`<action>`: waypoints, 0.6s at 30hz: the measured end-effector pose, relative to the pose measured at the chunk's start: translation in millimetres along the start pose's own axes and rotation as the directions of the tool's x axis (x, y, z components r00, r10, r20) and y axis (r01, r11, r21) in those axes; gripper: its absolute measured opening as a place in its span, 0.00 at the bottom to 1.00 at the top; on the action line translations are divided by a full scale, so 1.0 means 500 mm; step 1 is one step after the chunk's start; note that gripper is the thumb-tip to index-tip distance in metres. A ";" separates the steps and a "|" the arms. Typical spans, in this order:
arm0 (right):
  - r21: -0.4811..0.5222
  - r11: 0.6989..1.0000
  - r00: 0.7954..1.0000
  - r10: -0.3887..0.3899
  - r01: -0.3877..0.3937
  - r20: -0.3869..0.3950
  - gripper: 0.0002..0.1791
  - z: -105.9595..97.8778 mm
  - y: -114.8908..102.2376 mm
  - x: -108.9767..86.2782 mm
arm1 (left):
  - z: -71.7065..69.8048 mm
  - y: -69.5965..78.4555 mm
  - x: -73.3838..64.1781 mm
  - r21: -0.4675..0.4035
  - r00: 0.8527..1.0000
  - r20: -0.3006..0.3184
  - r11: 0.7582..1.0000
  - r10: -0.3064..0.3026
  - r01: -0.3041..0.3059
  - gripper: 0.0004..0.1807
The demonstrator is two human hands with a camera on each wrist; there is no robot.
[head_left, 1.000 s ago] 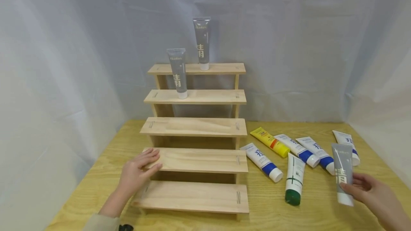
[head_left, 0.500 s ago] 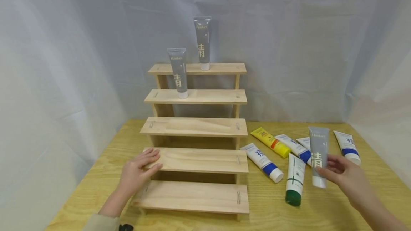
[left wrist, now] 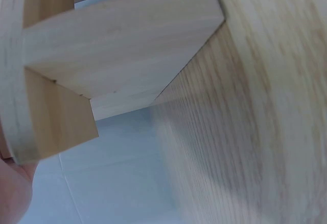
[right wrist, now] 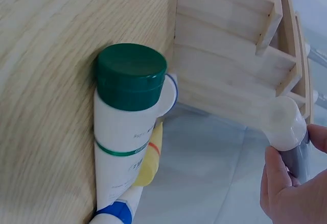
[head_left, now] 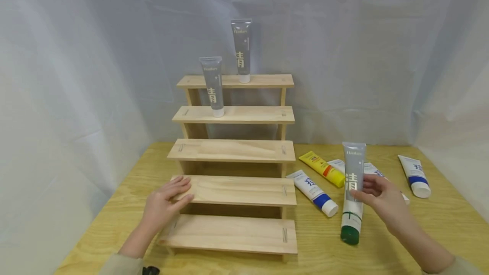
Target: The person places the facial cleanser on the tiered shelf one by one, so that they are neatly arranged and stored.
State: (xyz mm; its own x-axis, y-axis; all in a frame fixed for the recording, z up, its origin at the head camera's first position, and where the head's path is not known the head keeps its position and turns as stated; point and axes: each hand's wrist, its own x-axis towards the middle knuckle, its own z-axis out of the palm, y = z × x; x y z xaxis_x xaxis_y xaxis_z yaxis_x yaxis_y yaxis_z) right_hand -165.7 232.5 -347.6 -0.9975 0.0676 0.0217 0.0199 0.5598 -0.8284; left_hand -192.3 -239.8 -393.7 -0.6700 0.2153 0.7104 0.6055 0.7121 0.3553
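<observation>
My right hand (head_left: 386,203) pinches a grey tube (head_left: 354,164) with white lettering, upright with its cap down, between thumb and fingers. It hangs in the air, covering part of a white tube with a green cap (head_left: 350,233) lying on the table. In the right wrist view the held tube's white cap (right wrist: 284,124) shows. My left hand (head_left: 164,207) rests on the left end of the second-lowest shelf of a wooden tiered rack (head_left: 237,190). Two similar grey tubes stand on the rack: one on the top shelf (head_left: 241,50), another on the shelf below (head_left: 212,86).
Right of the rack on the wooden table (head_left: 305,249) lie a yellow tube (head_left: 322,169), a white tube with a blue band (head_left: 312,192) and others like it. One white tube (head_left: 414,175) lies farther right. Pale curtain (head_left: 344,54) hangs behind and at both sides.
My right hand has carried the grey tube leftward and slightly up, from the table's right side to over the green-capped tube. My left hand has stayed on the shelf.
</observation>
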 end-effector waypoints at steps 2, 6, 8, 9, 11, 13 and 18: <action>0.019 1.000 1.000 -0.021 0.021 -0.002 0.36 0.006 -0.007 0.002 | 0.000 0.000 0.000 -0.001 1.000 0.000 1.000 0.002 -0.002 0.17; 0.046 0.997 0.998 -0.063 0.064 -0.011 0.34 0.017 -0.022 0.008 | 0.001 -0.001 0.000 -0.003 1.000 -0.002 1.000 0.003 -0.003 0.17; 0.056 0.996 0.997 -0.070 0.071 -0.012 0.34 0.022 -0.031 0.010 | 0.001 -0.001 0.000 -0.005 1.000 -0.003 1.000 0.006 -0.006 0.17; 0.061 0.996 0.997 -0.070 0.071 -0.010 0.34 0.024 -0.037 0.012 | 0.001 -0.002 0.000 -0.004 1.000 -0.003 1.000 0.009 -0.009 0.17; 0.077 0.995 0.998 -0.070 0.070 -0.008 0.35 0.028 -0.048 0.014 | 0.001 -0.002 0.000 -0.002 1.000 -0.002 1.000 0.011 -0.011 0.17; 0.095 0.993 0.997 -0.070 0.071 -0.012 0.35 0.033 -0.060 0.017 | 0.001 -0.003 0.000 0.001 1.000 0.000 1.000 0.007 -0.007 0.17; 0.141 0.986 0.996 -0.087 0.090 -0.027 0.34 0.048 -0.087 0.026 | 0.001 -0.004 -0.001 0.005 1.000 0.008 1.000 -0.011 0.011 0.17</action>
State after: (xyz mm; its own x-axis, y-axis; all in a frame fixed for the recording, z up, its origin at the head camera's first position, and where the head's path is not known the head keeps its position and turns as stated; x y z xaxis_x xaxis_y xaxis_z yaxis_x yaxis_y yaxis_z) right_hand -181.1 189.3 -324.7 -0.9932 0.0408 0.1089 -0.0799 0.4413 -0.8938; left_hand -193.5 -240.7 -395.1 -0.6802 0.2123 0.7016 0.5958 0.7177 0.3604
